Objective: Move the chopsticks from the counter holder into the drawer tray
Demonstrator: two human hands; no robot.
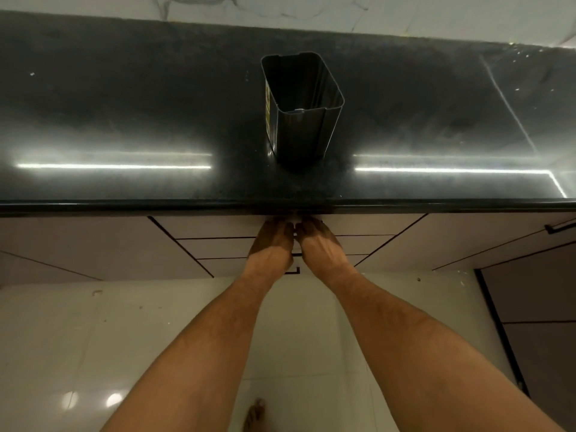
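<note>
The chopstick holder (pixel 302 110), a dark metal square cup, stands upright on the black counter (pixel 124 120) near its front edge. Its inside looks empty and no chopsticks are visible anywhere. Below the counter lip, my left hand (pixel 272 241) and my right hand (pixel 318 244) rest side by side against the top drawer front (pixel 218 227), backs facing me. Their fingertips reach up under the counter's overhang and are hidden. The drawer sits flush with the cabinet, so the tray inside it is out of sight.
Two more drawer fronts (pixel 218 247) lie below the top one, the lowest with a small black handle (pixel 294 271). Cabinet doors flank the drawers. A dark tall unit (pixel 536 307) stands at right. A bare foot (pixel 254 416) is on the glossy tiled floor.
</note>
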